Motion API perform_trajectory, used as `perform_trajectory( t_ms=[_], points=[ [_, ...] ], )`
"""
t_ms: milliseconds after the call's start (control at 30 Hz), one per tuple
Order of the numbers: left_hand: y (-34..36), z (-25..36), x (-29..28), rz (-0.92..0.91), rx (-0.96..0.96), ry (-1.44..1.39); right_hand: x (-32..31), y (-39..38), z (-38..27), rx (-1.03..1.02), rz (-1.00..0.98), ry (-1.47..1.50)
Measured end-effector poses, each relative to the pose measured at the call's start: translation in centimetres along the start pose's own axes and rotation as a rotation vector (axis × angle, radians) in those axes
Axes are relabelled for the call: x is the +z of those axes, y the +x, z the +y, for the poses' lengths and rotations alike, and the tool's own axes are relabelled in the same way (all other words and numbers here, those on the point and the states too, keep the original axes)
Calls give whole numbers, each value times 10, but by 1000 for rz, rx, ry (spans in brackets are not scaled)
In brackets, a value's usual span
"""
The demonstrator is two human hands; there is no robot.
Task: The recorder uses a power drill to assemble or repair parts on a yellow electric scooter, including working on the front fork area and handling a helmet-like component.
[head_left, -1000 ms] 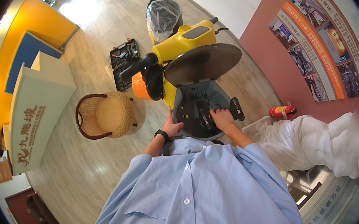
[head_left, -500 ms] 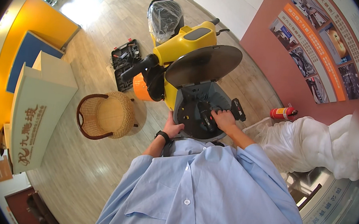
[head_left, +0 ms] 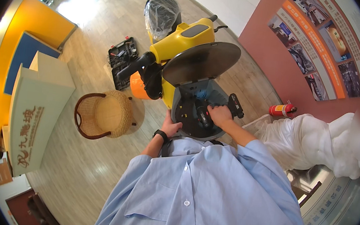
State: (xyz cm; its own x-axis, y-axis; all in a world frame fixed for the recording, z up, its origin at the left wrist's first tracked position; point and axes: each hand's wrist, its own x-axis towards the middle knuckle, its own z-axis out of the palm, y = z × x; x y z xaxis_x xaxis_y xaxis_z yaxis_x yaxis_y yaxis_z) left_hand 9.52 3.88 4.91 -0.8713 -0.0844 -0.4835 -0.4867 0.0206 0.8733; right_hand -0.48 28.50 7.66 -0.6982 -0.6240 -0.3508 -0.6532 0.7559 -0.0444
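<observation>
My right hand [head_left: 219,116] is wrapped round the handle of a black cordless drill [head_left: 204,117]. Its battery end sticks out past my fist on the right, and its body hangs over a dark, round-bottomed grey tub [head_left: 219,95]. Small yellow bits [head_left: 182,115] and a bluish patch [head_left: 201,93] show inside the tub. My left hand [head_left: 171,125] grips the tub's left rim, the fingers partly hidden on its outer side. A round dark lid [head_left: 202,64] stands raised behind the tub, attached to a yellow machine [head_left: 184,41].
A wicker chair [head_left: 108,114] stands to the left. Beyond it lies an open black tool case [head_left: 122,60], near an orange drum-shaped part [head_left: 139,86]. A plastic-wrapped black piece [head_left: 161,17] is farther back. At right are a fire extinguisher [head_left: 282,110] and a white wrapped bundle [head_left: 304,139].
The whole view has shifted slightly. My right hand and the drill have moved a little over the tub, and the bluish patch inside shows more clearly. My left hand stays on the rim.
</observation>
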Motion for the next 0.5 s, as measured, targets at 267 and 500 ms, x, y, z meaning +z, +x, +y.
perform_trajectory(
  t_ms=[267, 500],
  points=[
    [0, -4, -4, -8, -11, -8, 2, -1, 2, -53, 21, -54],
    [1, -6, -5, -10, 22, -22, 6, 0, 0, -47, 35, -65]
  ],
)
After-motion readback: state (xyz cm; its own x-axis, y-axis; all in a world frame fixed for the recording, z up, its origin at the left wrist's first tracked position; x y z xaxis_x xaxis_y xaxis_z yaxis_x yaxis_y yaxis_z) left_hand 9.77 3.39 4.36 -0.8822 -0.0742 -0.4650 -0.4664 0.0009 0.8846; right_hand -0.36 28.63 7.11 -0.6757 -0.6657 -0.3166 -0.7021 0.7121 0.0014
